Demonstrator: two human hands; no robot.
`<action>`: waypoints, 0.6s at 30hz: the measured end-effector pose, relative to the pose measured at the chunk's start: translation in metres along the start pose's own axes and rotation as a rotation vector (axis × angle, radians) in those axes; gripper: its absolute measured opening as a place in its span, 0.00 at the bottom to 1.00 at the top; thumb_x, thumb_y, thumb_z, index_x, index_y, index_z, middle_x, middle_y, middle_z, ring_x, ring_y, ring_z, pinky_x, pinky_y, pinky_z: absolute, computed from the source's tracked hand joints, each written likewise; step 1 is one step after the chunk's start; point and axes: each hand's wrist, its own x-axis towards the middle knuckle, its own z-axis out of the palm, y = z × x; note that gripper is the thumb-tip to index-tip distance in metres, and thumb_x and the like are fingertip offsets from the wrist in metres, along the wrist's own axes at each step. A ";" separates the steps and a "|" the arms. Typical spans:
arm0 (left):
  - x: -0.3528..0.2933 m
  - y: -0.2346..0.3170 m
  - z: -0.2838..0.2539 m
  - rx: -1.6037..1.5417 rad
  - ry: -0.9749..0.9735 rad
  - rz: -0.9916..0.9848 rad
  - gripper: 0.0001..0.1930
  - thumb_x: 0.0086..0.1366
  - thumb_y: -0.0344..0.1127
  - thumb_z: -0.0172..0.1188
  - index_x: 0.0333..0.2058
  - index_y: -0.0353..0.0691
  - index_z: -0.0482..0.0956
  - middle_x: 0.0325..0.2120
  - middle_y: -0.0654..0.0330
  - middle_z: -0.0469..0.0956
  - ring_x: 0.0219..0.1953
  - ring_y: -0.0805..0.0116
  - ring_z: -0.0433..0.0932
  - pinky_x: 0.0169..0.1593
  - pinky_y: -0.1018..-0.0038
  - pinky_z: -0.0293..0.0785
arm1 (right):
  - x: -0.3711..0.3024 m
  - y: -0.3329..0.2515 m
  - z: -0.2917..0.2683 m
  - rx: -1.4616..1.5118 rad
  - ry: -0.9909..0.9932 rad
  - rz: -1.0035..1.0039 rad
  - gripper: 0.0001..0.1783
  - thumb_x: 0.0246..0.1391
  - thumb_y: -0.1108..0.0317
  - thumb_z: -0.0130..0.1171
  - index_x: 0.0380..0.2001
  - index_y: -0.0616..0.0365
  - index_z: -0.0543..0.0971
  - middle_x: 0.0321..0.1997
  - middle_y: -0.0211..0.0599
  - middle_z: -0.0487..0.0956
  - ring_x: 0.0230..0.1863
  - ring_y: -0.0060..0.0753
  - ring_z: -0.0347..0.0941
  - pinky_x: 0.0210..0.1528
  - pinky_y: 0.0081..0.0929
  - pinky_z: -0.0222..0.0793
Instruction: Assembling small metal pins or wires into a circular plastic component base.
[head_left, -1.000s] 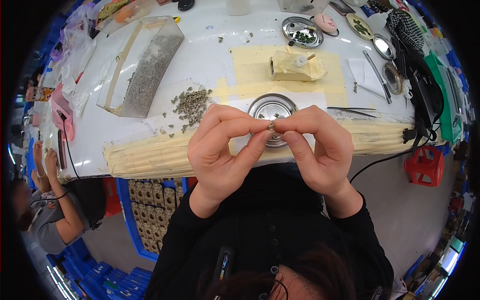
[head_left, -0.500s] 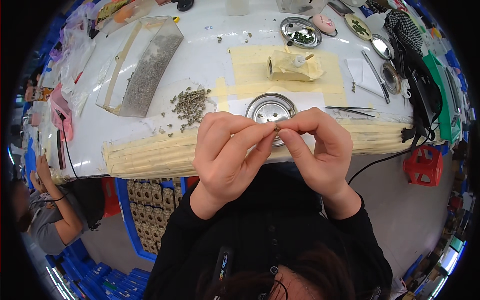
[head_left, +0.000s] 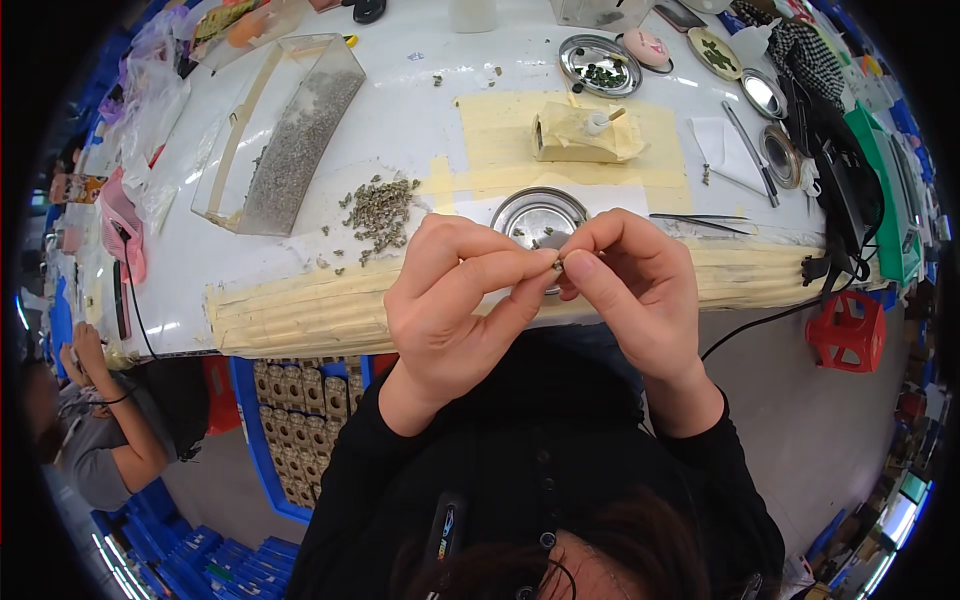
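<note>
A small metallic part (head_left: 558, 266), too tiny to identify, is pinched where my fingertips meet. My left hand (head_left: 455, 305) has thumb and forefinger pressed together on it. From the other side, my right hand (head_left: 638, 295) closes thumb and fingers at the same spot. Beneath and beyond the fingers lies a round silver dish (head_left: 520, 203) with a few small bits in it, its near side partly hidden. To the left is a loose pile of small grey-green metallic parts (head_left: 380, 215). Black tweezers (head_left: 700, 220) lie to the right of my right hand.
A clear bin of tiny parts (head_left: 300, 140) stands at left. Beyond the dish is a tape-covered block (head_left: 585, 135). A dish of dark green pieces (head_left: 600, 68) sits farther back. Yellow tape pads the table edge (head_left: 290, 310). A co-worker's arm (head_left: 125, 430) shows at far left.
My right hand has shifted slightly left and its thumb has rolled upward at the fingertips, turning the small part. My left hand has hardly moved.
</note>
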 end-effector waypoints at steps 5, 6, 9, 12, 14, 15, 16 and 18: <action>0.000 -0.003 0.001 -0.040 -0.007 0.004 0.15 0.45 0.19 0.72 0.34 0.38 0.85 0.28 0.62 0.79 0.29 0.68 0.75 0.32 0.75 0.68 | 0.001 -0.002 -0.002 0.061 -0.024 0.059 0.05 0.61 0.74 0.58 0.37 0.65 0.75 0.34 0.29 0.77 0.35 0.15 0.72 0.41 0.16 0.70; 0.001 -0.003 0.001 -0.044 -0.009 0.008 0.15 0.45 0.19 0.72 0.34 0.38 0.85 0.28 0.62 0.79 0.29 0.68 0.75 0.32 0.75 0.68 | 0.001 -0.003 -0.002 0.063 -0.028 0.064 0.05 0.61 0.74 0.58 0.37 0.65 0.75 0.34 0.29 0.77 0.35 0.15 0.72 0.40 0.16 0.70; 0.001 -0.004 0.001 -0.055 -0.014 0.018 0.15 0.45 0.19 0.72 0.34 0.38 0.85 0.28 0.62 0.79 0.29 0.68 0.75 0.32 0.75 0.68 | 0.002 -0.005 -0.002 0.067 -0.036 0.079 0.05 0.61 0.74 0.58 0.37 0.65 0.75 0.34 0.29 0.77 0.34 0.15 0.72 0.40 0.16 0.70; 0.001 -0.004 0.002 -0.017 -0.002 0.038 0.15 0.45 0.19 0.72 0.34 0.38 0.85 0.27 0.62 0.79 0.29 0.67 0.75 0.32 0.74 0.68 | 0.002 -0.004 -0.002 0.011 -0.009 0.047 0.05 0.60 0.74 0.59 0.36 0.65 0.76 0.33 0.29 0.77 0.33 0.15 0.72 0.38 0.17 0.70; 0.001 -0.003 0.002 0.046 0.010 0.064 0.15 0.45 0.20 0.72 0.34 0.38 0.85 0.27 0.62 0.78 0.29 0.66 0.75 0.32 0.74 0.68 | 0.001 -0.001 0.002 -0.098 0.042 -0.038 0.04 0.58 0.75 0.60 0.34 0.65 0.76 0.31 0.30 0.77 0.32 0.17 0.72 0.37 0.18 0.71; 0.002 -0.001 0.003 0.090 0.015 0.082 0.15 0.44 0.20 0.72 0.34 0.38 0.84 0.27 0.62 0.78 0.29 0.65 0.75 0.32 0.73 0.68 | 0.001 0.000 0.002 -0.249 0.066 -0.148 0.04 0.57 0.76 0.61 0.33 0.65 0.77 0.30 0.31 0.77 0.31 0.18 0.73 0.36 0.19 0.70; 0.002 0.000 0.004 0.134 0.021 0.099 0.15 0.44 0.20 0.71 0.34 0.38 0.84 0.27 0.62 0.78 0.29 0.65 0.75 0.32 0.73 0.68 | 0.002 0.001 0.001 -0.398 0.089 -0.260 0.04 0.55 0.77 0.62 0.32 0.65 0.77 0.29 0.31 0.77 0.31 0.19 0.73 0.35 0.19 0.70; -0.001 -0.003 0.007 0.176 0.029 0.117 0.15 0.44 0.20 0.72 0.33 0.37 0.84 0.28 0.62 0.78 0.29 0.65 0.74 0.33 0.73 0.67 | 0.004 0.005 0.001 -0.585 0.119 -0.412 0.04 0.53 0.78 0.63 0.31 0.65 0.77 0.27 0.33 0.77 0.30 0.21 0.73 0.34 0.19 0.70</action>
